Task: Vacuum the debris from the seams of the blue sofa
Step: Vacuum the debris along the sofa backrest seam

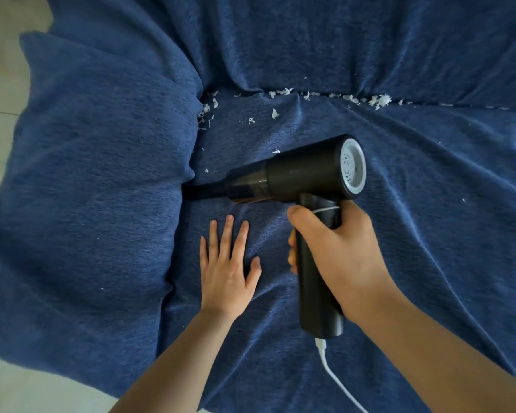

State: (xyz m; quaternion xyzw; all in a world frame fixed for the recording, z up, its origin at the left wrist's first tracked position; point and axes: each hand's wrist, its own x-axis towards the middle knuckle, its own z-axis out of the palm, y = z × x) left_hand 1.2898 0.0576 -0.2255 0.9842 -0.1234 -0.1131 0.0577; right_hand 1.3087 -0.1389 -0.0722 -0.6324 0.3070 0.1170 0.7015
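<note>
A blue sofa (429, 234) under a wrinkled blue cover fills the view. My right hand (337, 254) grips the handle of a black handheld vacuum (304, 174). Its narrow nozzle (203, 192) points left into the seam between the seat and the left armrest (102, 174). My left hand (227, 263) rests flat on the seat just below the nozzle, fingers spread. White debris (376, 100) lies along the back seam, and more white scraps (207, 113) sit at the back left corner, with a few loose bits on the seat.
A white cable (337, 380) runs from the bottom of the vacuum's handle toward the lower edge. Pale floor (0, 84) shows at the left and lower left beyond the sofa.
</note>
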